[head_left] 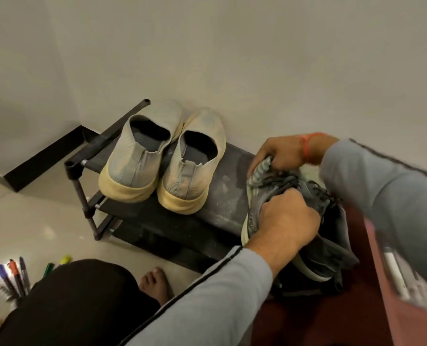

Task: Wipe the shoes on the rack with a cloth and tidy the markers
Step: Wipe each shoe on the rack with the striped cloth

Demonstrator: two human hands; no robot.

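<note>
Gripping the dark sneaker [307, 196] at the rack's [222, 196] right end, the left hand [286, 221] curled over its collar while the right hand [279, 152] pinched the striped cloth [259, 172] against its toe. The shoe looked light and soft-sided, likely steadiest held by the firmer sole or heel. Markers [14, 275] stood in a cup on the floor.

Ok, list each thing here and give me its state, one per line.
Grey slip-on shoes: side by side on the rack's top shelf, untouched.
Dark laced shoe: held at the rack's right end.
Striped cloth: pressed on that shoe.
Left hand: grips the dark shoe.
Right hand: grips the cloth.
Markers: upright in a holder, others loose on the floor.
</note>
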